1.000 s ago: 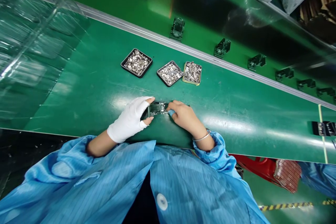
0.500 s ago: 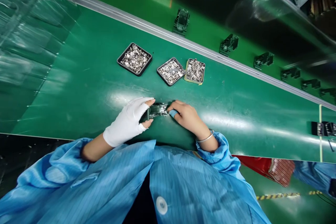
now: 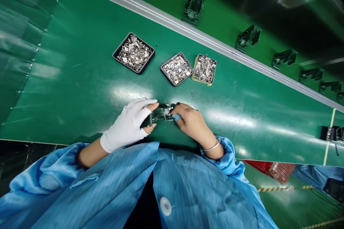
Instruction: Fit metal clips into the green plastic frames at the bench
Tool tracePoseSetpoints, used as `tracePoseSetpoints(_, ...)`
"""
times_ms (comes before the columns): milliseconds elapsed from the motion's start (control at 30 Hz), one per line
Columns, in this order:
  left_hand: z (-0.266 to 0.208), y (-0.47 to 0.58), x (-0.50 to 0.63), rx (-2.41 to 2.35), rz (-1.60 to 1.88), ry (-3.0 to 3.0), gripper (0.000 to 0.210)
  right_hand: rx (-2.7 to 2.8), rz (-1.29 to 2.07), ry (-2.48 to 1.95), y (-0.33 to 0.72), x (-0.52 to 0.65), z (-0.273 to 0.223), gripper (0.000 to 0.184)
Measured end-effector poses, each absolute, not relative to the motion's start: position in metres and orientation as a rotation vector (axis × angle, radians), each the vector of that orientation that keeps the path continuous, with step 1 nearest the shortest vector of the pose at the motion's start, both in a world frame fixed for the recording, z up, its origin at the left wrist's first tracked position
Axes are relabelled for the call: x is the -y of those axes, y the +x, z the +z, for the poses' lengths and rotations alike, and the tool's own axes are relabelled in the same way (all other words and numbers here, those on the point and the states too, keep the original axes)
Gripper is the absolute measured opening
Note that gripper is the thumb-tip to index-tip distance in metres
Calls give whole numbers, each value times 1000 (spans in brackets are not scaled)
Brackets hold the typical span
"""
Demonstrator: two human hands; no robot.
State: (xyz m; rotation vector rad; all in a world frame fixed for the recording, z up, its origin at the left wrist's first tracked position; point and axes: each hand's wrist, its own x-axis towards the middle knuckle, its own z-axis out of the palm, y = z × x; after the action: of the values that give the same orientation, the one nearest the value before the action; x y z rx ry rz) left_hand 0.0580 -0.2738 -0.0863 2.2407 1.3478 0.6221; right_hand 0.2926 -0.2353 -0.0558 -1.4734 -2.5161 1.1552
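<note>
A small dark plastic housing with metal pieces in it (image 3: 163, 112) lies on the green tabletop close to my body. My left hand (image 3: 130, 121), in a white glove with bare thumb and fingertip, grips the housing's left end. At its right end is my right hand (image 3: 189, 120), bare but for a blue cover on one finger, with thumb and forefinger pinched together against the housing. Whatever small part that pinch may hold is hidden by the fingers.
Beyond my hands stand a left tray (image 3: 133, 53), a middle tray (image 3: 177, 69) and a right tray (image 3: 204, 69), all filled with small metal parts. Behind a metal rail (image 3: 150, 12), several dark housings (image 3: 194, 5) stand in a row. A plastic sheet (image 3: 18, 43) covers the left side.
The view has shifted, so the trays and the row of housings sit a little differently in the picture. Both hands keep their places at the housing.
</note>
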Motion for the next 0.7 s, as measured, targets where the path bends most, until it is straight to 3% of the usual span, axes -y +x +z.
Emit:
tracePoseSetpoints(333, -88, 57, 273, -1346, 689, 2244, 49, 2554, 1090, -1529, 290, 239, -55, 30)
tracePoseSetpoints(433, -88, 58, 272, -1345, 728, 2234, 44, 2390, 1142, -1381, 299, 237, -61, 27)
tracePoseSetpoints(600, -92, 61, 274, -1378, 942, 2095, 38, 2091, 960, -1254, 303, 232, -68, 15)
tracePoseSetpoints(700, -93, 62, 278, -1327, 993, 2073, 47, 1992, 1025, -1183, 290, 235, -67, 15)
